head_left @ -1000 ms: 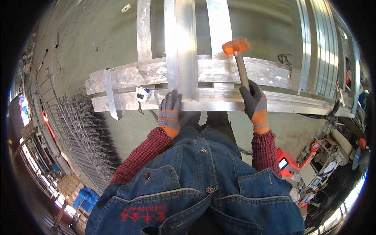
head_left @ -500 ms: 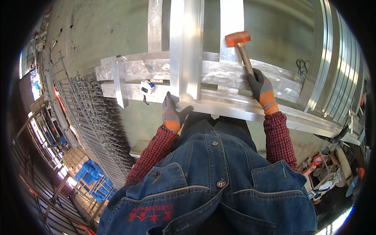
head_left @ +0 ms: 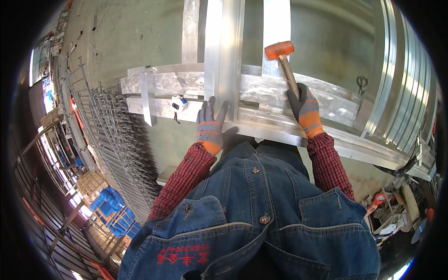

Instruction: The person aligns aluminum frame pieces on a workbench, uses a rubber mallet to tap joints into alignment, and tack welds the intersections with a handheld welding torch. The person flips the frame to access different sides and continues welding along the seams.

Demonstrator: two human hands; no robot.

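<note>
A mallet [head_left: 279, 50] with an orange head and a wooden handle is gripped by my gloved right hand [head_left: 305, 105], its head raised over a bright metal strip. My left hand [head_left: 211, 122], in a grey and orange glove, rests with fingers spread at the near end of a long silvery metal profile [head_left: 224, 51]. That profile runs away from me across a flat metal crossbar [head_left: 163, 83]. A white and blue tape measure [head_left: 178, 104] lies on the lower metal bar, left of my left hand.
Several long metal profiles [head_left: 404, 79] lie side by side at the right. A big stack of thin metal bars [head_left: 112, 135] fills the left side. Blue wrapped goods [head_left: 108, 202] stand at the lower left, and mixed tools and scraps [head_left: 389, 212] at the lower right.
My left hand has turned and spread its fingers onto the profile's near end. My right hand and the mallet have shifted slightly left, the mallet head a little lower.
</note>
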